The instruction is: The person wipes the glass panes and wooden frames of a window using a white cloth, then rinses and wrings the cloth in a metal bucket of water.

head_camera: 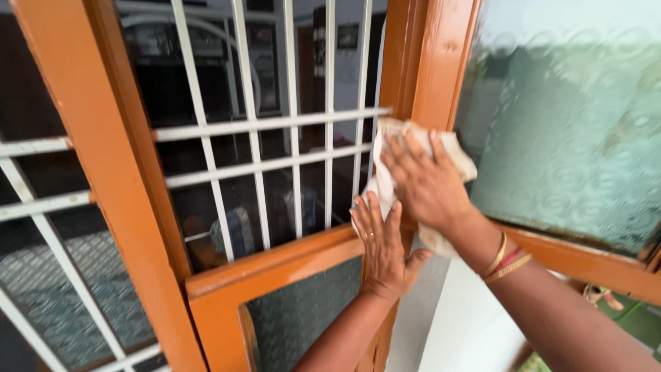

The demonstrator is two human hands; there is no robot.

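Observation:
My right hand (425, 180) presses a crumpled off-white cloth (385, 186) flat against the vertical edge of an orange wooden window frame (428, 69). Bangles ring that wrist. My left hand (383, 246) lies just below it, palm against the same frame edge, fingers spread and pointing up, touching the cloth's lower part. A ring shows on one finger.
White metal grille bars (261, 124) cover the open window, with a dark room behind them. A frosted patterned glass pane (571, 131) fills the open shutter at right. A lower orange shutter (275, 269) with textured glass sits below the grille. A pale wall lies at bottom centre.

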